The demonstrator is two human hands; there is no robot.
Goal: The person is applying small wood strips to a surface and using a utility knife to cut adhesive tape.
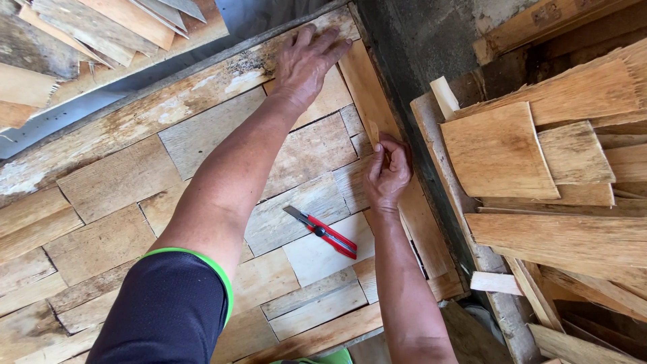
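Note:
A patchwork of thin wood veneer pieces [121, 178] covers a flat board. My left hand [306, 61] lies flat, fingers spread, pressing the veneer near the board's far corner. My right hand [387, 172] is closed on a small sliver of veneer [373, 131] at the board's right edge, beside a long narrow strip [367, 87]. A red utility knife [322, 231] with its blade out lies on the veneer just left of my right wrist, touched by neither hand.
A pile of loose curved veneer sheets [499, 152] and long strips [559, 236] fills the right side. More scraps [101, 23] are stacked at the top left. A dark gap [421, 145] separates the board from the right pile.

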